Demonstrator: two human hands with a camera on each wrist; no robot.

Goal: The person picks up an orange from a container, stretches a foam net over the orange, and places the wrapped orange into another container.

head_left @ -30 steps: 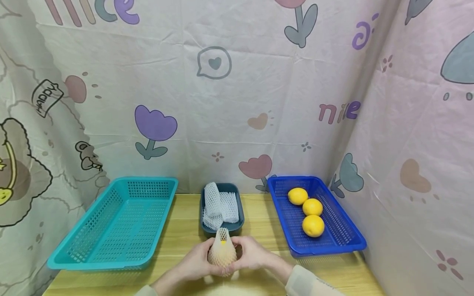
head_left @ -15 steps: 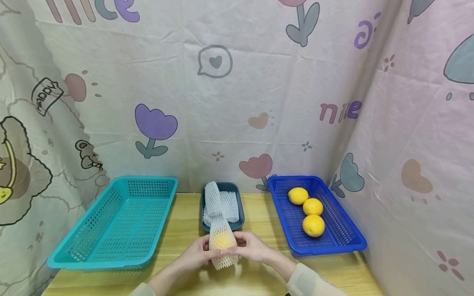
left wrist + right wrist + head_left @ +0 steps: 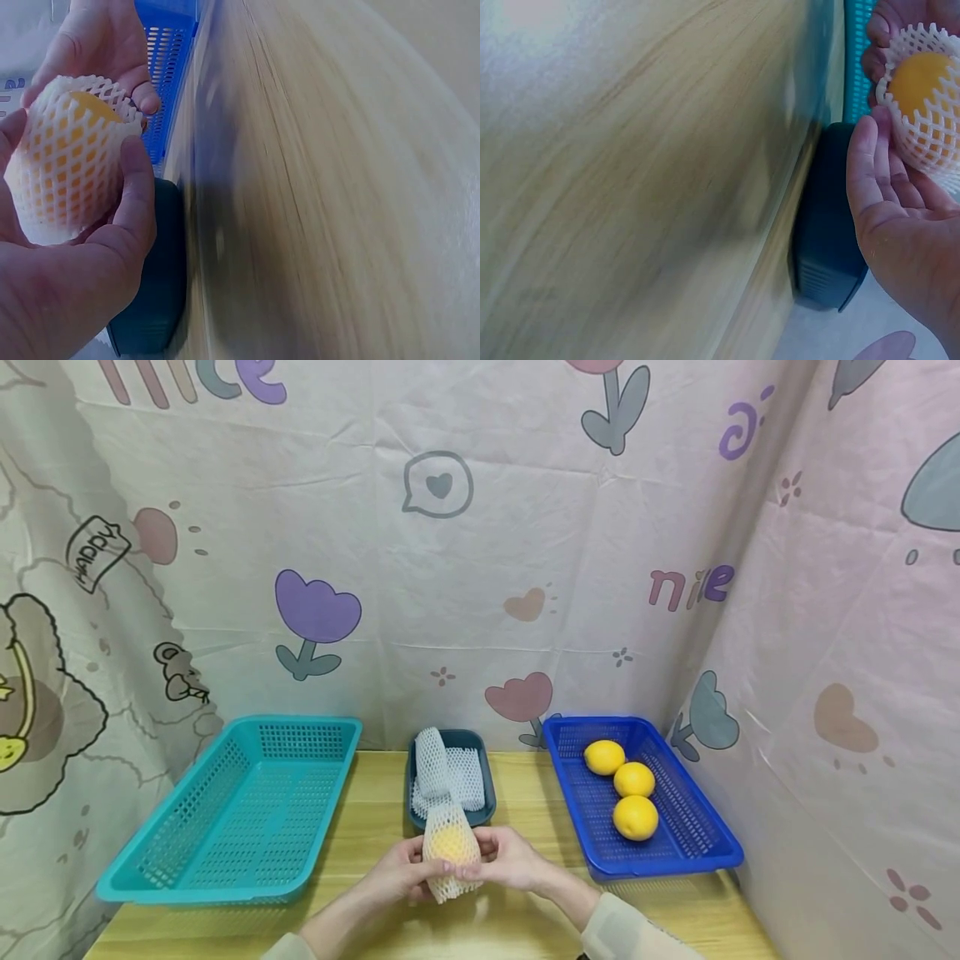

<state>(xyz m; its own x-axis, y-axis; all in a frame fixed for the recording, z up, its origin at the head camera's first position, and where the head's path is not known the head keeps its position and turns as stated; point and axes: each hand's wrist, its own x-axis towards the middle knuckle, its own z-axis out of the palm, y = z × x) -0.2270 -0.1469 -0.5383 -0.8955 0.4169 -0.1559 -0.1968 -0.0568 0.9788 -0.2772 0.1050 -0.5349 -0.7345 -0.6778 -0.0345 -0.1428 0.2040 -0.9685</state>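
In the head view, a yellow lemon (image 3: pixel 448 843) sits inside a white foam net sleeve (image 3: pixel 446 814) low over the front middle of the table. My left hand (image 3: pixel 401 868) grips the sleeved fruit from the left, and my right hand (image 3: pixel 513 862) holds it from the right. Both thumbs lie on the near side, close to the sleeve's lower edge. Through the open end, bare lemon skin (image 3: pixel 916 81) shows in the right wrist view. The sleeve's other end points at the small dark bin and overlaps its front in the head view.
Folded white foam nets (image 3: pixel 431 764) lie in the dark teal bin (image 3: pixel 490 789). On the right, a blue basket (image 3: pixel 667 866) holds three lemons (image 3: pixel 634 817). A turquoise basket (image 3: pixel 206 896) stands on the left. Printed curtains (image 3: pixel 450 568) hang behind and beside the wooden table (image 3: pixel 517 935).
The sleeved lemon has tipped from upright, its far end now towards the bin and its open lower edge facing me. Both thumbs have moved up onto its near side.
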